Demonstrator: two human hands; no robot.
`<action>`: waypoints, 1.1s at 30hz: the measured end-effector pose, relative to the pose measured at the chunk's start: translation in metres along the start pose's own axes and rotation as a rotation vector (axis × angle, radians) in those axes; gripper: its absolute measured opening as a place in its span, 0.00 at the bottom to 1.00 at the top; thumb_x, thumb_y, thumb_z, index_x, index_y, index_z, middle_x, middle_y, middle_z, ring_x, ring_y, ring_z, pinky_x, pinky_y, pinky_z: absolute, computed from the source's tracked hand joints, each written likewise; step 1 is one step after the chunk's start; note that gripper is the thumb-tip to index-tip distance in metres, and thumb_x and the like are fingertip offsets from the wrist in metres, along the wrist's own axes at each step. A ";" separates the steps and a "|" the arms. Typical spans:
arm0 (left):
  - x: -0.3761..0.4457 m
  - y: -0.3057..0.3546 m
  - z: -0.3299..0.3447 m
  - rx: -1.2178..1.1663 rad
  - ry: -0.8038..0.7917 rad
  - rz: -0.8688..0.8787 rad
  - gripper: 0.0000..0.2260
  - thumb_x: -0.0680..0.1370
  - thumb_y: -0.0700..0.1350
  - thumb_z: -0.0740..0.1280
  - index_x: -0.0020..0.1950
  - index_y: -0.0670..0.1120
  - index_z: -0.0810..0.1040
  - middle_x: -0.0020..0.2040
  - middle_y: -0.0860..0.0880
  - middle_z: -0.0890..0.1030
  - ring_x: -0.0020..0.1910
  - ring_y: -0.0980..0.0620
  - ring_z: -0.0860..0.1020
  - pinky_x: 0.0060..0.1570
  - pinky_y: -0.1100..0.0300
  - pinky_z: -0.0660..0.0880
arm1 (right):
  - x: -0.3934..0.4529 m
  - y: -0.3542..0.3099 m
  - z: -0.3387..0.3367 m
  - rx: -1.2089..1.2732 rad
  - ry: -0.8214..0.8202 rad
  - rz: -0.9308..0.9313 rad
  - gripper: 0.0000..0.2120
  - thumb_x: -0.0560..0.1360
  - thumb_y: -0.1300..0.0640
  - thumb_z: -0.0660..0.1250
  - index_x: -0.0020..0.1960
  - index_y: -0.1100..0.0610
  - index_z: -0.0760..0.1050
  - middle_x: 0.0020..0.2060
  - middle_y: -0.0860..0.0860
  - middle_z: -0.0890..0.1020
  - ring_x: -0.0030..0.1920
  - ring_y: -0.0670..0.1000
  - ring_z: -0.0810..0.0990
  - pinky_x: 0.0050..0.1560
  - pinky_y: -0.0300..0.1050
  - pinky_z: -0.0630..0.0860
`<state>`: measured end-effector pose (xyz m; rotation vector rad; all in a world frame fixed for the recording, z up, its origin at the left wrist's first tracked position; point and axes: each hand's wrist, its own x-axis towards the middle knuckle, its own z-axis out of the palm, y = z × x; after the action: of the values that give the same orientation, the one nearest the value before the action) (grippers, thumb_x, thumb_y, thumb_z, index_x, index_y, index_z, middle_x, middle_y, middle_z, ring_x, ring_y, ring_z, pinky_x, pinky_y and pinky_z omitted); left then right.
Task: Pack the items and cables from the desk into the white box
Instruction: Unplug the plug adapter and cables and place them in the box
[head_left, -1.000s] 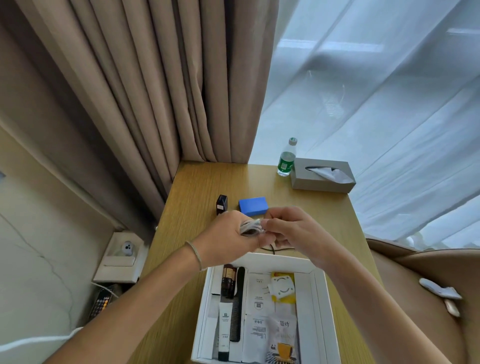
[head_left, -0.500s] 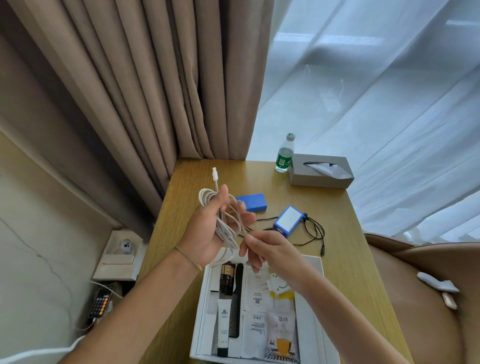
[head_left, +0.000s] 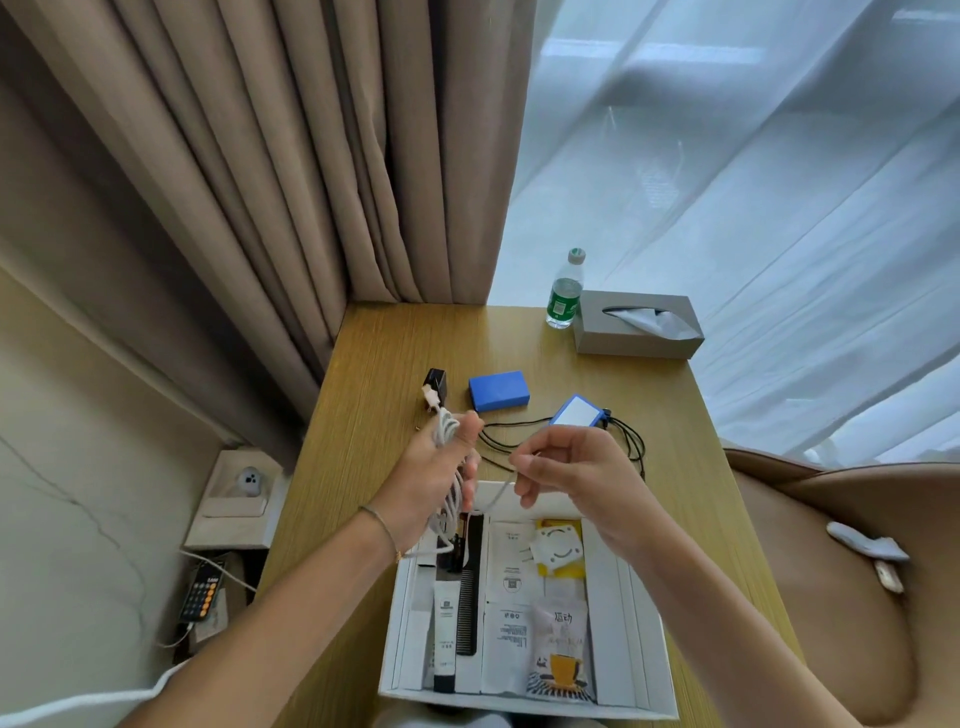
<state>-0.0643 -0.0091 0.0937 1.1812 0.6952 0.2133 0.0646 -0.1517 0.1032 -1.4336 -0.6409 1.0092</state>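
Note:
My left hand (head_left: 439, 480) grips a coiled white cable (head_left: 451, 499) looped around the palm, its plug end sticking up past my thumb. My right hand (head_left: 569, 475) pinches the loose strand of the same cable just right of the coil. Both hands hover over the far edge of the white box (head_left: 641, 670), which holds a black comb (head_left: 469, 587), a tube, sachets and a white plug adapter (head_left: 557, 548). On the desk beyond lie a black charger (head_left: 436, 383), a blue block (head_left: 500, 391), and a blue-and-white device (head_left: 575, 413) with a thin black cable (head_left: 631, 441).
At the back of the wooden desk (head_left: 395, 353) stand a water bottle (head_left: 565, 291) and a grey tissue box (head_left: 636, 325). Curtains hang behind. A phone (head_left: 201, 592) lies on the floor at the left; a tan chair (head_left: 841, 571) is at the right.
My hands have separated: the left now holds the cable coil lower, and the right has moved right and up, pulling out a strand. The black charger has come into view.

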 end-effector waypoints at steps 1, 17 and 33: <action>-0.001 -0.004 0.004 0.048 -0.048 -0.010 0.26 0.72 0.61 0.66 0.57 0.41 0.75 0.34 0.49 0.74 0.26 0.53 0.72 0.25 0.61 0.74 | 0.000 0.001 0.002 0.005 0.001 0.003 0.02 0.76 0.68 0.71 0.46 0.67 0.81 0.34 0.61 0.84 0.30 0.54 0.81 0.39 0.43 0.81; 0.001 -0.071 0.019 0.364 -0.187 -0.076 0.17 0.83 0.52 0.63 0.37 0.45 0.79 0.27 0.49 0.76 0.26 0.54 0.73 0.37 0.58 0.74 | -0.017 0.033 -0.028 -0.054 0.234 0.095 0.04 0.78 0.66 0.67 0.48 0.61 0.81 0.32 0.54 0.80 0.28 0.48 0.73 0.31 0.38 0.73; 0.050 -0.164 0.053 0.704 0.479 -0.276 0.11 0.75 0.55 0.69 0.42 0.48 0.79 0.38 0.48 0.82 0.34 0.49 0.79 0.35 0.57 0.74 | -0.063 0.098 -0.052 0.033 0.202 0.259 0.07 0.80 0.68 0.64 0.49 0.64 0.81 0.33 0.53 0.81 0.31 0.46 0.77 0.33 0.38 0.74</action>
<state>-0.0261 -0.0883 -0.0626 1.7011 1.4190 0.0069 0.0622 -0.2452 0.0167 -1.5928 -0.2953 1.0520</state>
